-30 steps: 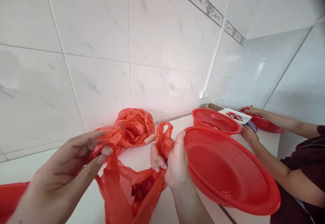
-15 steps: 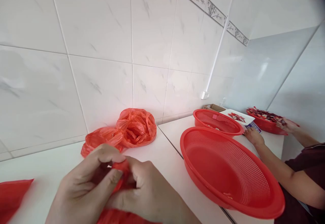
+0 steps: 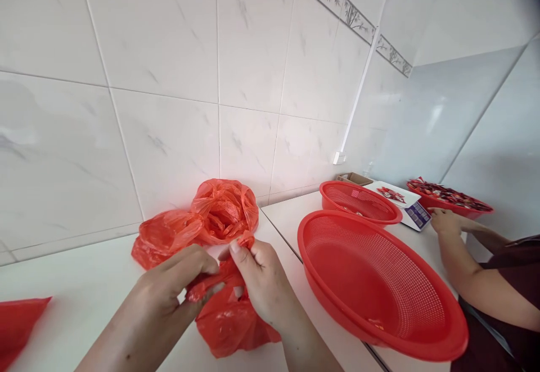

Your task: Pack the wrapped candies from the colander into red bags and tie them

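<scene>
Between both hands is a thin red plastic bag (image 3: 236, 324), its body hanging just below my fingers at the table's front. My left hand (image 3: 179, 285) pinches one gathered strand of the bag's top. My right hand (image 3: 261, 279) grips another twisted end, thumb on top. Whether the strands are knotted cannot be made out, as fingers cover the crossing. Right behind my hands sit two crumpled red plastic bags, a flatter one (image 3: 166, 237) and a rounder one (image 3: 228, 209), against the tiled wall.
A large red colander (image 3: 354, 276) stands at right, overlapping a second red colander (image 3: 363, 200). Beyond are a digital scale (image 3: 415, 214) carrying small red packets, a cardboard box (image 3: 355, 178) and a heaped red basket (image 3: 455, 209). A co-worker's arm (image 3: 468, 265) reaches in; red plastic (image 3: 21, 327) lies far left.
My hands have moved apart and slightly right, drawing out the bag's ends, and more of its body shows. The co-worker's hands have come together in front of the scale, uncovering its keypad.
</scene>
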`<state>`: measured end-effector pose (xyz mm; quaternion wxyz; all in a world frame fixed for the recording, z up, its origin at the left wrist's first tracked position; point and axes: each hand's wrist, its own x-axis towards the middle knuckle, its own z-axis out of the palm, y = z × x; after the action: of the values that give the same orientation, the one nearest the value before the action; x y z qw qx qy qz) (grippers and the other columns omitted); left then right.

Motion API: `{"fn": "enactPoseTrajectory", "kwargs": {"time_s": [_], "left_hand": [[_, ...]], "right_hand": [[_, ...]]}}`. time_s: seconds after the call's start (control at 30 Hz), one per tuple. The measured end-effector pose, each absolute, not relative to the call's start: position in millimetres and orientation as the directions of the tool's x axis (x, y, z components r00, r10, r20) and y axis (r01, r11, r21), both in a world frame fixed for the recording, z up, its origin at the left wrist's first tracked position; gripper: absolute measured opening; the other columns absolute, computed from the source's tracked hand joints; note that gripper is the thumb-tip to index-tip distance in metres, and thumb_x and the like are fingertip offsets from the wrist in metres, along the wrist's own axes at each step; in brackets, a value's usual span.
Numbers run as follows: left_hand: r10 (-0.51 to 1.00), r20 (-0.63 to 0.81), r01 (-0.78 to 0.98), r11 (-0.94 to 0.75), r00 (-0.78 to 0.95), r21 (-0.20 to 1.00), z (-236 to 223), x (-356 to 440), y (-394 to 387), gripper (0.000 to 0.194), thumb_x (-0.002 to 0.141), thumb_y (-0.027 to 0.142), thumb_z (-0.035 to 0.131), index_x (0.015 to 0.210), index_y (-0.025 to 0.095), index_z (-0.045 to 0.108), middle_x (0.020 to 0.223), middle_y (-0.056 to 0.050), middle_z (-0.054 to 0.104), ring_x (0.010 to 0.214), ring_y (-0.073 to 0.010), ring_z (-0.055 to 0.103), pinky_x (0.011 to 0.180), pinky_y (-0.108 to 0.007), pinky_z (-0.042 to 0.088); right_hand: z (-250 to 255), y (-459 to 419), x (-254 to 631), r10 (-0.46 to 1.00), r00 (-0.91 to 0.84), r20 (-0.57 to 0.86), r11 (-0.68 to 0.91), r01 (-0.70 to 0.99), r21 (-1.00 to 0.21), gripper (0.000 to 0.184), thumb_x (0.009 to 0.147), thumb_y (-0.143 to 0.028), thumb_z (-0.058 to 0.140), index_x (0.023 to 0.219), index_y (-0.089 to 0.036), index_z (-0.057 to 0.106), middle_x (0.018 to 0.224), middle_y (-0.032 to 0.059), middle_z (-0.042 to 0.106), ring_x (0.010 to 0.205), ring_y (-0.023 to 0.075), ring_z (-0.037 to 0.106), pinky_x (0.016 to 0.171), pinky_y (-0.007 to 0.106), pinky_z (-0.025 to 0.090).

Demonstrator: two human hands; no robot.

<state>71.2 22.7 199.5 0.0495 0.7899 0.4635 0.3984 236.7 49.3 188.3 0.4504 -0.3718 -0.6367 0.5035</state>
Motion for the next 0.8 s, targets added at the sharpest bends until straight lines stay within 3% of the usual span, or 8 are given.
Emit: {"fn": "enactPoseTrajectory", "kwargs": {"time_s": [0.13, 0.23, 0.33, 0.47, 0.6, 0.73, 0.8], "left_hand": [[0.829, 0.532, 0.689, -0.487, 0.171, 0.537, 200, 66, 28, 0.012, 0.080, 0.027, 0.047, 0.070, 0.028, 0.054, 0.059, 0.004, 0.058, 0.051, -0.0135, 0.051, 0.048, -0.021, 0.039], [0.923, 0.369, 0.643, -0.350, 0.111, 0.681, 200, 62, 31, 0.012, 0.080, 0.031, 0.048, 0.077, 0.028, 0.059, 0.068, 0.003, 0.066, 0.061, -0.0159, 0.059, 0.055, -0.023, 0.044], [0.960, 0.245, 0.577, -0.276, 0.134, 0.769, 200, 64, 31, 0.014, 0.082, 0.033, 0.049, 0.073, 0.027, 0.057, 0.069, 0.002, 0.066, 0.066, -0.0178, 0.061, 0.060, -0.026, 0.046], [0.953, 0.223, 0.435, -0.292, 0.203, 0.852, 200, 70, 28, 0.015, 0.086, 0.033, 0.049, 0.073, 0.026, 0.053, 0.067, 0.002, 0.066, 0.070, -0.0188, 0.062, 0.066, -0.028, 0.048], [0.928, 0.233, 0.255, -0.311, 0.292, 0.916, 201, 71, 27, 0.016, 0.091, 0.039, 0.044, 0.087, 0.028, 0.055, 0.074, 0.002, 0.067, 0.072, -0.0179, 0.063, 0.074, -0.030, 0.050], [0.954, 0.204, 0.154, -0.240, 0.221, 0.958, 198, 70, 28, 0.012, 0.088, 0.035, 0.049, 0.081, 0.027, 0.054, 0.068, 0.003, 0.060, 0.067, -0.0166, 0.058, 0.064, -0.026, 0.049], [0.975, 0.167, 0.110, -0.183, 0.146, 0.977, 196, 68, 29, 0.005, 0.085, 0.032, 0.052, 0.083, 0.027, 0.053, 0.065, 0.004, 0.056, 0.064, -0.0147, 0.054, 0.060, -0.023, 0.047]], "right_hand": [[193, 49, 244, 0.875, -0.409, 0.259, 0.257, -0.060, -0.965, 0.047, 0.093, -0.057, 0.039, 0.100, -0.018, 0.065, 0.058, -0.0029, 0.052, 0.052, 0.0098, 0.054, 0.055, 0.022, 0.042], [198, 46, 248, 0.823, -0.491, 0.287, 0.260, -0.123, -0.958, 0.047, 0.093, -0.057, 0.039, 0.108, -0.022, 0.066, 0.061, -0.0025, 0.054, 0.055, 0.0095, 0.056, 0.051, 0.019, 0.039], [200, 43, 251, 0.762, -0.577, 0.294, 0.259, -0.145, -0.955, 0.051, 0.093, -0.058, 0.038, 0.110, -0.020, 0.068, 0.061, -0.0015, 0.052, 0.055, 0.0090, 0.054, 0.047, 0.017, 0.035], [201, 41, 251, 0.694, -0.621, 0.363, 0.321, -0.184, -0.929, 0.054, 0.094, -0.057, 0.035, 0.113, -0.018, 0.068, 0.055, -0.0026, 0.047, 0.053, 0.0089, 0.047, 0.051, 0.021, 0.036], [202, 38, 252, 0.698, -0.590, 0.406, 0.373, -0.185, -0.909, 0.054, 0.093, -0.059, 0.034, 0.114, -0.023, 0.068, 0.063, -0.0017, 0.044, 0.057, 0.0101, 0.043, 0.055, 0.023, 0.036], [204, 33, 256, 0.669, -0.612, 0.422, 0.421, -0.156, -0.894, 0.071, 0.089, -0.071, 0.022, 0.116, -0.024, 0.068, 0.072, 0.0016, 0.054, 0.065, 0.0138, 0.049, 0.069, 0.028, 0.043], [205, 32, 257, 0.664, -0.620, 0.419, 0.432, -0.141, -0.891, 0.067, 0.093, -0.064, 0.019, 0.119, -0.025, 0.067, 0.083, 0.0040, 0.061, 0.078, 0.0165, 0.056, 0.082, 0.031, 0.044]]}}
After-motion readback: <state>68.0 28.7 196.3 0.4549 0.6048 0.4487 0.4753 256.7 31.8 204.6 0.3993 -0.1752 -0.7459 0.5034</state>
